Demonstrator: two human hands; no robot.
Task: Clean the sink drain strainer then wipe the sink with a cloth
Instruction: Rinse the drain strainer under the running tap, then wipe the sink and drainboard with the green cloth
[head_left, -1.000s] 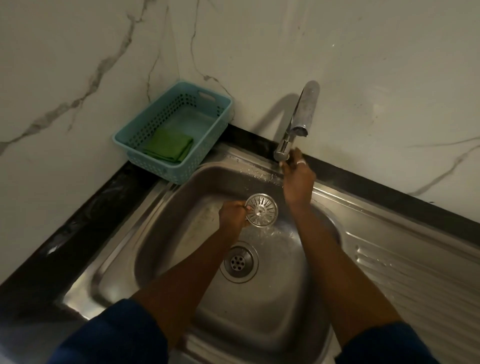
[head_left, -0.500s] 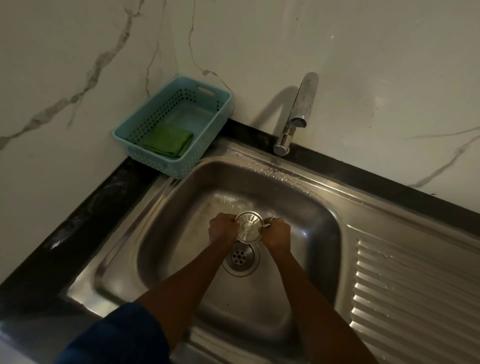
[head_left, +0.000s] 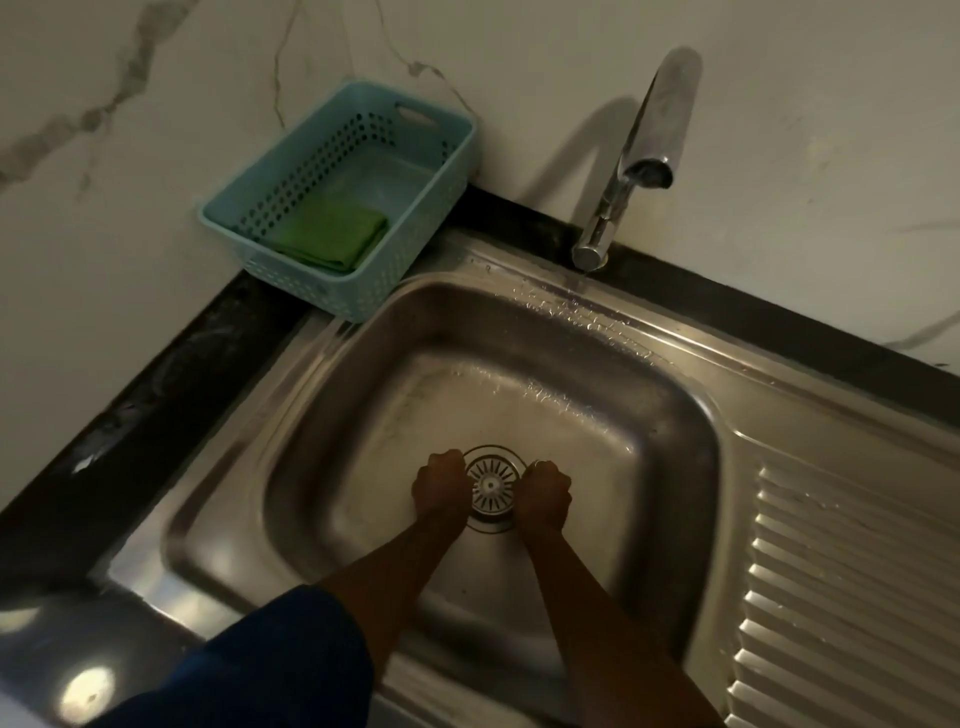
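The person's left hand (head_left: 439, 486) and right hand (head_left: 544, 493) are both down in the sink (head_left: 332, 415), one on each side of the strainer (head_left: 490, 486). The strainer sits over the drain hole in the middle of the sink floor. Both hands are curled closed, and the fingers seem to pinch the strainer's rim, though the fingertips are hidden.

The step looks like putting the strainer back in its hole. To do it well, the person should press it down flat and even on both sides, so it does not tip or stick up. It is wet metal, so it may slip.

The green cloth (head_left: 330, 234) lies folded in the blue basket (head_left: 358, 301) on the bench, beside the sink. The tap (head_left: 641, 150) is not running. Wiping comes next.
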